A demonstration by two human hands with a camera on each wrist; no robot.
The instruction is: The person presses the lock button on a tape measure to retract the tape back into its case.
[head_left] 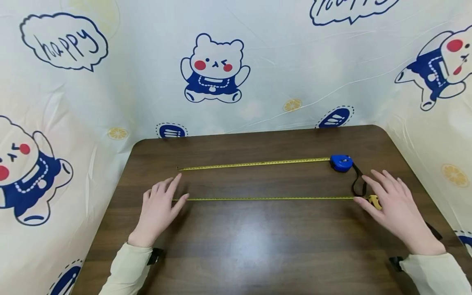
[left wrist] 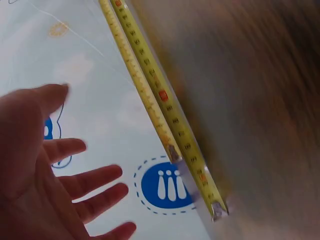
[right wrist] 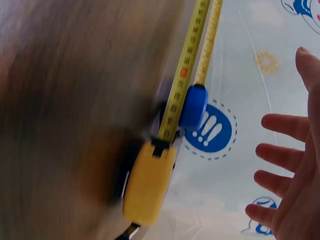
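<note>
Two tape measures lie on the table with their blades drawn out to the left, roughly parallel. The blue tape measure (head_left: pixel 341 163) is farther back, its yellow blade (head_left: pixel 254 164) ending in a metal hook at the left. Nearer me, the yellow tape measure (right wrist: pixel 150 182) is partly hidden in the head view behind my right hand (head_left: pixel 396 209). That hand's fingers are spread and hold nothing. My left hand (head_left: pixel 156 211) hovers by the left ends of both blades, fingers apart. In the left wrist view the near blade's hook (left wrist: pixel 218 210) shows, clear of the fingers.
The brown wooden table (head_left: pixel 250 246) has rounded back corners. A printed cloth (head_left: pixel 147 82) with bears and lemon slices hangs behind it and at both sides. A black wrist strap (head_left: pixel 357 180) trails from the blue case, and another dark strap end (head_left: pixel 434 230) shows beside my right wrist.
</note>
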